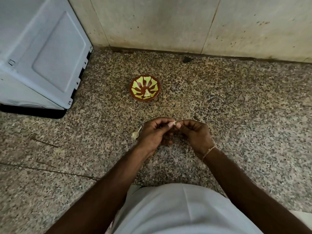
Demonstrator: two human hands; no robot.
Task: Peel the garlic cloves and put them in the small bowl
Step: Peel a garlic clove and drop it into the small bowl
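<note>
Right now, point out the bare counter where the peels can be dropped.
Free granite lies right of the small bowl, running to the wall, and right of the right hand. Another bare stretch lies left of the left hand, below the grey appliance. Tightest spot: beside the left hand, where an unpeeled clove lies.

Most of the clove (173,123) is hidden between the fingertips of the left hand (155,132) and right hand (194,134). The appliance (38,53) runs off the left edge.
</note>
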